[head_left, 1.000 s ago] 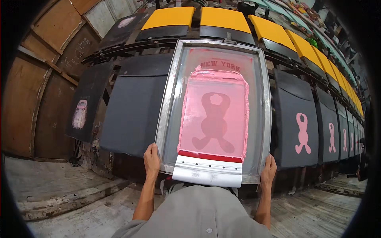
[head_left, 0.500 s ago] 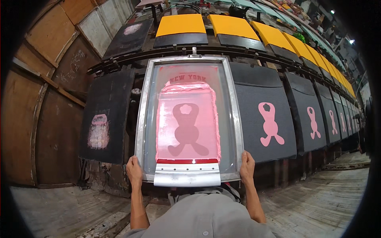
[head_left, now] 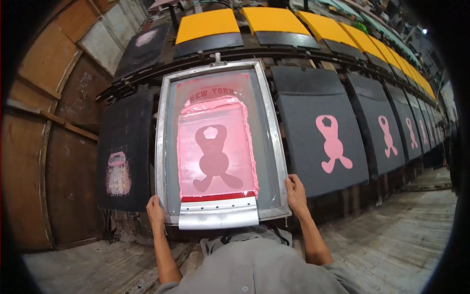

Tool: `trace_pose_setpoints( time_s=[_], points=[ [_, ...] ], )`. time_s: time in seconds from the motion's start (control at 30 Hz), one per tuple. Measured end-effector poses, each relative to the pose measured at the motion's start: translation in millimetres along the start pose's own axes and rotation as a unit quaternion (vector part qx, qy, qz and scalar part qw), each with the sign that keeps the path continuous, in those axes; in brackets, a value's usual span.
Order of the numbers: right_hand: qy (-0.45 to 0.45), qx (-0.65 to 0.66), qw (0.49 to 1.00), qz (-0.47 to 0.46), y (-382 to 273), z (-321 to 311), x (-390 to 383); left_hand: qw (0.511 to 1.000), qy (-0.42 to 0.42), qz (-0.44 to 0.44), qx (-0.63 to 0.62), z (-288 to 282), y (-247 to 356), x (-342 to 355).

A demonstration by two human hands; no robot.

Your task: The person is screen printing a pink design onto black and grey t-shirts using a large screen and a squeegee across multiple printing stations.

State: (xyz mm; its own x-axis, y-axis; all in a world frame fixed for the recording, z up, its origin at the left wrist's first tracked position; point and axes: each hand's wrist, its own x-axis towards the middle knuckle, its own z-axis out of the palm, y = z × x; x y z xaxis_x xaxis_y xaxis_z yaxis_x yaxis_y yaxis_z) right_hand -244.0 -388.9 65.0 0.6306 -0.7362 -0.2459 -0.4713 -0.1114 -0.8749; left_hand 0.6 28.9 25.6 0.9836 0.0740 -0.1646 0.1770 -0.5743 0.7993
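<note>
My left hand (head_left: 155, 214) grips the near left corner of a metal-framed printing screen (head_left: 278, 147), fingers curled round its edge. At the near right corner my right hand (head_left: 296, 195) holds the same frame. Thick pink ink (head_left: 247, 132) lies on the mesh around a darker animal-shaped stencil (head_left: 214, 159), with arched lettering above it. A squeegee (head_left: 218, 214) with a metal holder and red blade rests across the near end of the screen. The screen hides whatever lies beneath it.
To the right, dark grey fabric panels (head_left: 313, 98) with pink animal prints run in a row. An ink-stained black board (head_left: 125, 147) stands left. Beyond a metal rail (head_left: 147, 73) are yellow panels (head_left: 208, 25) on black boards. Wooden walls (head_left: 73, 181) close the left side.
The view has tilted slightly, and the screen with both hands appears a little farther left. Both hands keep their hold on the frame, and the squeegee stays at its near end.
</note>
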Motion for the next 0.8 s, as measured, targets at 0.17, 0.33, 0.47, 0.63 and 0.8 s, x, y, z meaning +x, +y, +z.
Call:
trace_pose_setpoints(
  time_s=[0.17,0.33,0.47,0.63,0.8],
  points=[
    [0.042,-0.029,0.999,0.001,-1,6,0,0.999,-0.028,-0.029,-0.033,5,2,2],
    [0.027,-0.081,0.996,0.023,-8,5,0,0.997,-0.055,-0.018,-0.054,5,-14,11],
    [0.130,-0.268,0.942,-0.156,-23,7,-10,0.999,-0.045,0.015,0.001,-2,19,-4],
    [-0.124,-0.252,0.913,-0.297,-84,26,-62,0.919,-0.190,0.332,0.090,-28,69,-56],
    [-0.284,-0.442,0.780,-0.341,-86,47,-72,0.845,-0.323,0.376,0.200,-22,92,-85]
  ],
)
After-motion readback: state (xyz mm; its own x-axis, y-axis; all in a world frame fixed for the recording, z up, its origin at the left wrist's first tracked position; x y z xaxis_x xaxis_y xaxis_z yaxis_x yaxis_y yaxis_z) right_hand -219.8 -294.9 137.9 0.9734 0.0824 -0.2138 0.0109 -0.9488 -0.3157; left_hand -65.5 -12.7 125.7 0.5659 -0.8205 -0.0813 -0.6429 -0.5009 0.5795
